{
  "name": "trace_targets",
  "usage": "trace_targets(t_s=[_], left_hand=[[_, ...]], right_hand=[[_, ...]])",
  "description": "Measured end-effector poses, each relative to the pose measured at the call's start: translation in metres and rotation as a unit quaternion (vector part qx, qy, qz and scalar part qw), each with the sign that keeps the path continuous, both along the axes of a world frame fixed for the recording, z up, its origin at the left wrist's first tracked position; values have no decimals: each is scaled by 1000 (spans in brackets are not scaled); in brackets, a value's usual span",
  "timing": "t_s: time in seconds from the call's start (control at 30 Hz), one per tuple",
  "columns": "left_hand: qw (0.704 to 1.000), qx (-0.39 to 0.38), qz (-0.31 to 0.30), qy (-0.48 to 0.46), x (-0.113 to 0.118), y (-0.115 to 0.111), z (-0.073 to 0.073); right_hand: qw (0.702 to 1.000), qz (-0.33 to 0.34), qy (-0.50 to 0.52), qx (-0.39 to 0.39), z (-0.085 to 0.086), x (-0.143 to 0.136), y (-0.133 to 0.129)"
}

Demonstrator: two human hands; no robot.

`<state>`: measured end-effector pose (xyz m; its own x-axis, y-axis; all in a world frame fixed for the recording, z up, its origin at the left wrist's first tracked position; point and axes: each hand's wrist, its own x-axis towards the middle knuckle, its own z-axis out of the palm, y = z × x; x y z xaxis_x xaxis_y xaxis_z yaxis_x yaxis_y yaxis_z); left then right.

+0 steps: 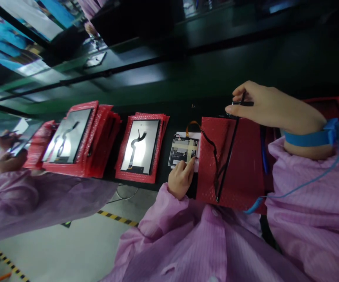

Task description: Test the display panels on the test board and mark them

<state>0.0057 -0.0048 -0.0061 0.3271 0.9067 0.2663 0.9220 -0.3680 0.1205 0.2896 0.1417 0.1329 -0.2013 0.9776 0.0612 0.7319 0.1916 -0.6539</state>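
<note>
My left hand (182,178) has its fingers mostly curled, with a fingertip resting on the lower edge of an opened electronic device (184,150). The device shows dark circuit parts with beige tape across them, and a white sheet lies beneath it. An orange flex cable (193,124) rises from its top and runs into a black cable (211,144) on the right. My right hand (256,102) is pinched round the upper end of a thin black bar (231,156), perhaps a panel seen edge-on. A small dark piece also shows between those fingers. Red bubble-wrap (245,164) lies under the bar.
Left of the device, a display panel (140,147) lies on red bubble bags. Beyond it stands a stack of red bags (98,145) topped by another panel (67,137). A co-worker's hands (10,152) work at far left. A blue wrist strap (310,137) trails its cord by my right arm.
</note>
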Motion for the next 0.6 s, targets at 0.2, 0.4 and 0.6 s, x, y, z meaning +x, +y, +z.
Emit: trace_targets(t_s=[0.2,0.4,0.6], left_hand=[[1000,-3,-9,-1,-1,-1,-3],[996,25,-55,-68,-2,-4,0],[976,-46,-207,-50,0,0,1]], right_hand=[[1000,0,1,-10,0,-1,1],[996,-74,-52,-11,9,-4,-16],[979,-176,-73,-71,14,22,-43]])
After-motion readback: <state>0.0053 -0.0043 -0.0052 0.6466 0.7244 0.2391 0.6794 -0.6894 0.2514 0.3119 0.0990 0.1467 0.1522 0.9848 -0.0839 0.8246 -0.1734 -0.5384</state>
